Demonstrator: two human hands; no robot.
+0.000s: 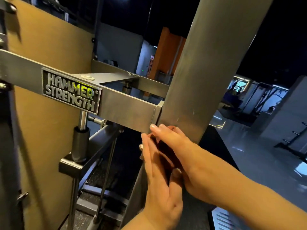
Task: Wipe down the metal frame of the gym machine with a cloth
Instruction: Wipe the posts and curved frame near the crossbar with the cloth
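Dim gym, grey floor (249, 155) off to right. Metal frame (126, 107) seen up close, Hammer Strength badge (71, 90) fixed on crossbar. Both hands held at crossbar's end corner, against upright post (207, 63). Left hand (159, 173) flat, fingers straight. Right hand (172, 140) bent over it, fingertips touching that corner. Dark patch sandwiched between palms, probably cloth (163, 146); right hand's grip can't be told tbh.

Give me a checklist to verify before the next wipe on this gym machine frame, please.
1. Cloth in hand: cannot tell; only a dark patch shows between the hands.
2. Right hand on the frame: ok; its fingertips touch the crossbar at its lower edge.
3. Left hand fingers straight: ok.
4. Post bare above the hands: ok.
5. Logo plate away from the hands: ok.
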